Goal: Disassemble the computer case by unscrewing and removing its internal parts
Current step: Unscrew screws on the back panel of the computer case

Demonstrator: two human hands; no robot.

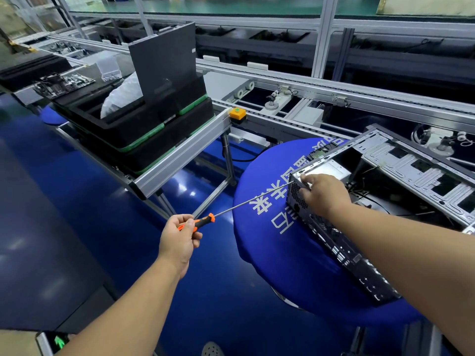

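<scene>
- The left hand (180, 237) curls tightly round the orange-and-black handle of a screwdriver (196, 223), low and centre in the view.
- The long shaft runs from that grip toward two o'clock, its tip meeting the upper corner of the computer case (341, 250).
- The right hand (322, 194) grips that same corner, fingers curled over the edge beside the tip.
- The case lies open on a round table with a blue cover (270, 253), at three o'clock from the left hand.
- Stacked black trays (133, 129) sit on a metal rack at eleven o'clock.
</scene>
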